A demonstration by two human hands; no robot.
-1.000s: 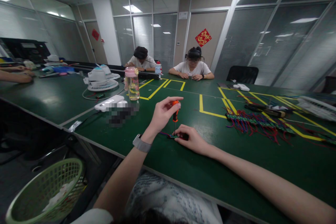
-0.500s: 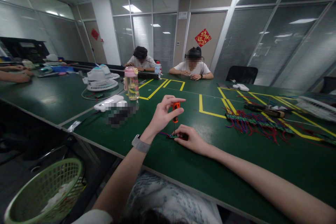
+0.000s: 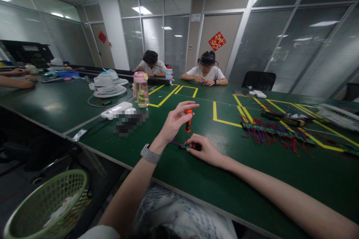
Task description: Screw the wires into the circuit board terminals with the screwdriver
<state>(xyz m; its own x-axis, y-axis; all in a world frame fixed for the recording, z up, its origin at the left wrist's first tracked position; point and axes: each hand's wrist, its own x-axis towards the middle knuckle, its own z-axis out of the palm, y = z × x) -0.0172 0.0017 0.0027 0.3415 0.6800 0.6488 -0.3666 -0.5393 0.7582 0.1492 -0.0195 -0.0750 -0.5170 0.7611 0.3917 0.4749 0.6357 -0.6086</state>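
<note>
An orange-and-black screwdriver [image 3: 188, 121] stands nearly upright, its thin shaft pointing down at a small circuit board [image 3: 183, 146] on the green table. My left hand [image 3: 176, 117] has its thumb and fingers around the top of the handle, with the index finger stretched across above it. Down at the board, my right hand [image 3: 204, 148] grips its right end between thumb and fingers, hiding part of it. Red and blue wires leave the board's left side. Whether the tip sits in a screw is too small to tell.
Wired circuit boards [image 3: 277, 132] lie in a row at the right. A drink bottle [image 3: 141, 89], white power strip [image 3: 116, 110] and white fans [image 3: 109, 86] stand at the left. A green basket [image 3: 50, 201] is below the table edge. Two people sit opposite.
My left thumb and fingers have shifted slightly on the screwdriver handle, with the thumb now higher up. My right hand and the board have stayed in place.
</note>
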